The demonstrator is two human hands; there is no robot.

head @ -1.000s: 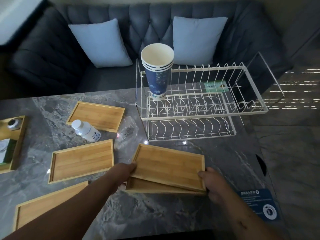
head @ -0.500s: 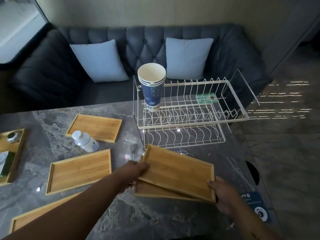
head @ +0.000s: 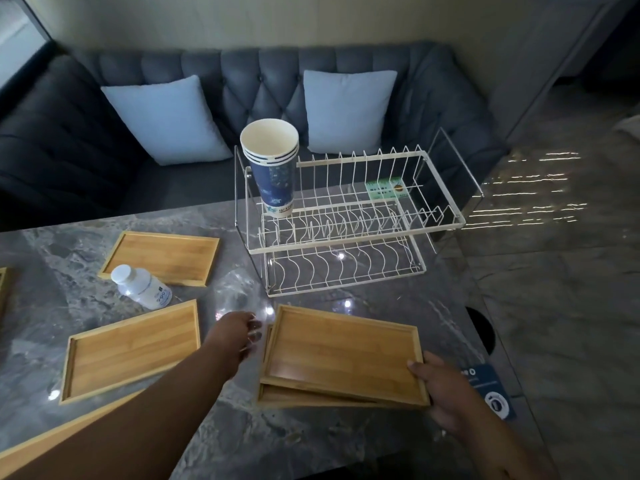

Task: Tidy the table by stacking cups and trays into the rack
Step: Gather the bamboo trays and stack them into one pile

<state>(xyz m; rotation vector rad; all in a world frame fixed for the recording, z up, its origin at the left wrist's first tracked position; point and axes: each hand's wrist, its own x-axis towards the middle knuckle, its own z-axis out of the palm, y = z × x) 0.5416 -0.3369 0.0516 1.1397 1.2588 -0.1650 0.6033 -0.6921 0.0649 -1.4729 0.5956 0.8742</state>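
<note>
The left hand (head: 239, 336) has let go (fingers loose), right hand (head: 438, 389) gripping the top tray (head: 341, 355) on the marble table (head: 346, 441).

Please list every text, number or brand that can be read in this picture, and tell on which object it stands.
"999": on the label of the white plastic bottle lying on the table.
Green label on the white wire rack: print too small.
Stacked blue paper cups: print blurred.
Blue card beside the right hand: unreadable.

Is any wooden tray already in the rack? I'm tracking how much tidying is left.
No: the rack holds only the stacked paper cups; every visible wooden tray lies on the table.
</note>
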